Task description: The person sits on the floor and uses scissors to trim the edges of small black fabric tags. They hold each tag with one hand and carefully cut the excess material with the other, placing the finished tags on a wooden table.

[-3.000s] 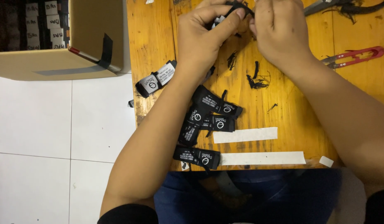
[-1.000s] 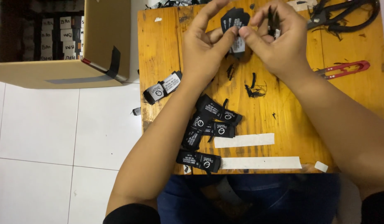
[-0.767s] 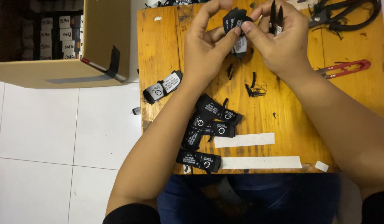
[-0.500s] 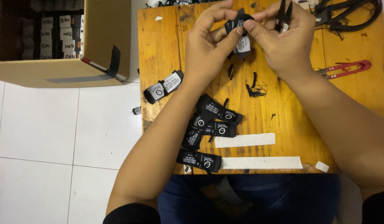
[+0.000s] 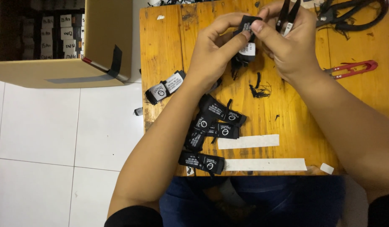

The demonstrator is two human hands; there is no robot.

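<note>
both hands have edged upward, left hand (image 5: 211,54) and right hand (image 5: 287,46) pinching one black label (image 5: 246,31).

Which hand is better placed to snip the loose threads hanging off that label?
Right, probably. The right hand already carries the black snips between its fingers, next to the black label. The left hand has its grip on the label and holds no tool.

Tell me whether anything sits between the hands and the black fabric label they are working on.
Nothing visible does. The left hand and right hand both pinch the black fabric label directly, above the wooden table. The right hand also holds black thread snips, clear of the label.
</note>
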